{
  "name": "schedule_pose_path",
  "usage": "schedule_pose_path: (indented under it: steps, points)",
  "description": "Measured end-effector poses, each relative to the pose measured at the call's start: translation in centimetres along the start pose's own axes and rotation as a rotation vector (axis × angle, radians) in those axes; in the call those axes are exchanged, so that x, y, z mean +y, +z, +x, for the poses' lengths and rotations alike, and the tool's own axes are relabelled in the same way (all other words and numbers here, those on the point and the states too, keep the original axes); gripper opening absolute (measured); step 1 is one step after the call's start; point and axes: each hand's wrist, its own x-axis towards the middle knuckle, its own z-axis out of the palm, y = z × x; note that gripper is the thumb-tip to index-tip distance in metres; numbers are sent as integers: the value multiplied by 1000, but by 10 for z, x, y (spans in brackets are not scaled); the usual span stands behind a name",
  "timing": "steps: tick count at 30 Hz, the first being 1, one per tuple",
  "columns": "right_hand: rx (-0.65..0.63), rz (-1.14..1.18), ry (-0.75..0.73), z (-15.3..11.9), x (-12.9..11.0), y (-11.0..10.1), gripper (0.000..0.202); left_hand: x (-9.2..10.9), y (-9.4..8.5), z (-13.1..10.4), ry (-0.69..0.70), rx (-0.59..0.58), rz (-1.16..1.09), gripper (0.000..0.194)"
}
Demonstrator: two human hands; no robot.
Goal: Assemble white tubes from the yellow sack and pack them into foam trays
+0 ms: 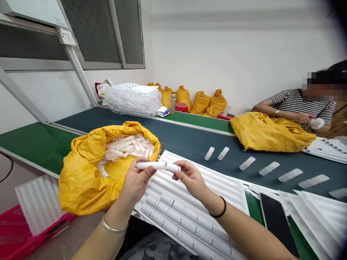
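Observation:
My left hand (pixel 137 182) grips a white plastic tube (pixel 150 165) between thumb and fingers, held level. With fingertips pinched, my right hand (pixel 193 179) holds a short white cylinder (pixel 170 167) end to end with the tube; whether it sits inside the tube's mouth I cannot tell. Both pieces are above a white ridged tray (pixel 227 187). Rows of white cylinders with small printing (pixel 187 220) lie in its near grooves. Just left of my hands, an open yellow woven sack (pixel 84 177) is full of loose white tubes (pixel 128 146).
Several translucent capped tubes (pixel 246 163) stand along the dark belt (pixel 187 133). A phone (pixel 279 224) and stacked white sheets (pixel 317 213) lie at right. Beyond the belt, a co-worker (pixel 294 104) sits behind another yellow sack (pixel 271 133). A pink basket (pixel 16 234) is low left.

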Motion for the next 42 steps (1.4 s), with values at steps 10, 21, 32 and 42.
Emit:
schedule_pose_path:
  steps: [10, 21, 32, 42]
  points:
    - [-201, -624, -443, -10, -34, -38, 33, 5, 8, -9, 11, -409, 809, 31]
    - [-71, -521, -71, -11, -29, -36, 29, 1, 10, -17, 400, -416, 1007, 28]
    - [-99, -18, 412, -12, -30, -33, 40, -6, 4, -20, 889, -527, 1202, 33]
    - [-236, -601, -5, -26, -37, -31, 40, -8, 11, -23, 563, -548, 1078, 34]
